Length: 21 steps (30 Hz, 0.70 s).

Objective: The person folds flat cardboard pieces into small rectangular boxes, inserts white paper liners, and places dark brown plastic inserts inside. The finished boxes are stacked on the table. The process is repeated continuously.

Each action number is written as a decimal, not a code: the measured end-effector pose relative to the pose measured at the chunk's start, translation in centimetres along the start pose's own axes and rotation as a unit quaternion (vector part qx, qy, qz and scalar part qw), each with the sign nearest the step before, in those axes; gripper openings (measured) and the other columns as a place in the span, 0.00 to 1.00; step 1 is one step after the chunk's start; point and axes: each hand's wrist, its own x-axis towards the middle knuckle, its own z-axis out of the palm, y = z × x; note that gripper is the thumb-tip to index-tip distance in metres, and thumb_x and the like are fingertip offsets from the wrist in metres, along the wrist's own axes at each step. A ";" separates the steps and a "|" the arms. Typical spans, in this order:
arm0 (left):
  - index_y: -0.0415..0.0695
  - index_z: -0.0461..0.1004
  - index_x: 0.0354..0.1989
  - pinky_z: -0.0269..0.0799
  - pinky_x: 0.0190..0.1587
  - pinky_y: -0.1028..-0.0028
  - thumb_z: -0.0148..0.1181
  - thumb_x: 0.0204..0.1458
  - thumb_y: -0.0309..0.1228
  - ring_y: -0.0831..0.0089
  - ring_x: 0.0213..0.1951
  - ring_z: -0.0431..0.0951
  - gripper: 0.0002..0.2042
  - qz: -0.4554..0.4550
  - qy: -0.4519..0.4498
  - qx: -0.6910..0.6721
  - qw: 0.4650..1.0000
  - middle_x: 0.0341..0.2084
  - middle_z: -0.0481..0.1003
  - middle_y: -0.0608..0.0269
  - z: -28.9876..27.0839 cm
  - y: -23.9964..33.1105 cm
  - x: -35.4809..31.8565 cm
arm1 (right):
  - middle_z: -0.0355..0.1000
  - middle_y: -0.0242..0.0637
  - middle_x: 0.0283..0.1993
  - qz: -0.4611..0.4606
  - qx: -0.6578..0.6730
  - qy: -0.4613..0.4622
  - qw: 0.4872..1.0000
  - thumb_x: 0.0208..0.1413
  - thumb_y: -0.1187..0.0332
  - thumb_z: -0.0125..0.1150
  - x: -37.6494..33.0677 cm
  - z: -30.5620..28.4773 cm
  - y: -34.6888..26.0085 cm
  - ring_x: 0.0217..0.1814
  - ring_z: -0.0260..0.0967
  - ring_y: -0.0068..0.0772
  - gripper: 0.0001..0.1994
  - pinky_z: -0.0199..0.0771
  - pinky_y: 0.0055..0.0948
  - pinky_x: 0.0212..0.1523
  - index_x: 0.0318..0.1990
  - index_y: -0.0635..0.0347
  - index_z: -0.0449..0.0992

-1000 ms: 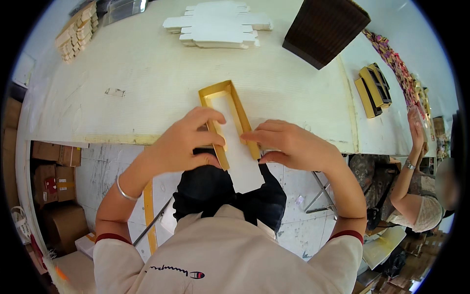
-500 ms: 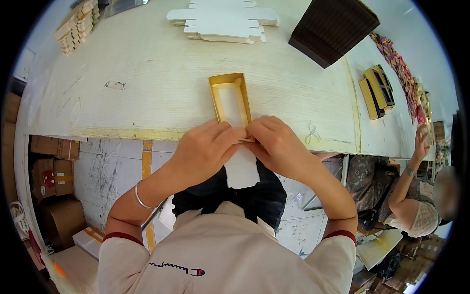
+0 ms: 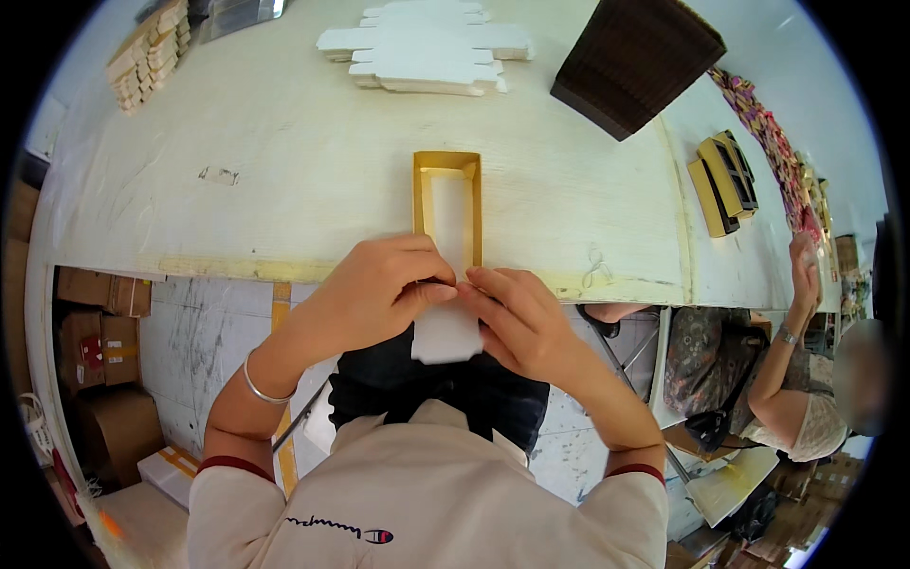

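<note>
White worktable (image 3: pixel 284 161) with a gold box tray (image 3: pixel 446 204) lying at its near edge, both hands meeting over it.

Left hand (image 3: pixel 374 289) and right hand (image 3: pixel 517 318) close their fingertips on the near end of the tray and on the white card (image 3: pixel 445 332) that hangs below them. Beyond the hands lie flat white blanks (image 3: pixel 427 47) and a dark brown box (image 3: pixel 635 62). Compared with a second ago, the hands are closer together at the tray's end, no longer along its sides.

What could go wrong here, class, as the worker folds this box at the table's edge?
1. The gold box tray hangs over the table edge, so it might tip off.
2. Both hands, left hand and right hand, pinch the white flap in mid-air; it could crease unevenly.
</note>
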 end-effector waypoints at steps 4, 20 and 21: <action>0.41 0.68 0.47 0.68 0.33 0.72 0.54 0.59 0.29 0.74 0.29 0.71 0.10 -0.086 -0.022 -0.298 0.951 0.41 0.74 0.56 -1.1 -0.2 0.0 | 0.69 0.45 0.41 0.184 0.191 0.076 0.961 0.48 0.82 0.63 1.2 1.4 0.1 0.37 0.70 0.33 0.14 0.71 0.25 0.32 0.43 0.64 0.72; 0.39 0.73 0.33 0.71 0.31 0.68 0.65 0.45 0.25 0.57 0.29 0.74 0.09 -0.019 0.137 0.064 0.988 0.27 0.72 0.58 2.7 0.9 -0.8 | 0.63 0.37 0.32 0.151 -0.055 -0.075 0.984 0.42 0.75 0.63 2.5 1.6 -0.6 0.35 0.68 0.37 0.11 0.67 0.35 0.32 0.35 0.64 0.71; 0.39 0.73 0.32 0.71 0.31 0.68 0.65 0.45 0.24 0.57 0.29 0.73 0.08 -0.034 0.099 0.055 0.993 0.27 0.72 0.58 1.7 1.1 -0.4 | 0.63 0.37 0.32 0.176 -0.032 -0.109 0.978 0.42 0.75 0.63 2.9 1.0 -0.6 0.36 0.68 0.38 0.11 0.68 0.34 0.33 0.35 0.63 0.71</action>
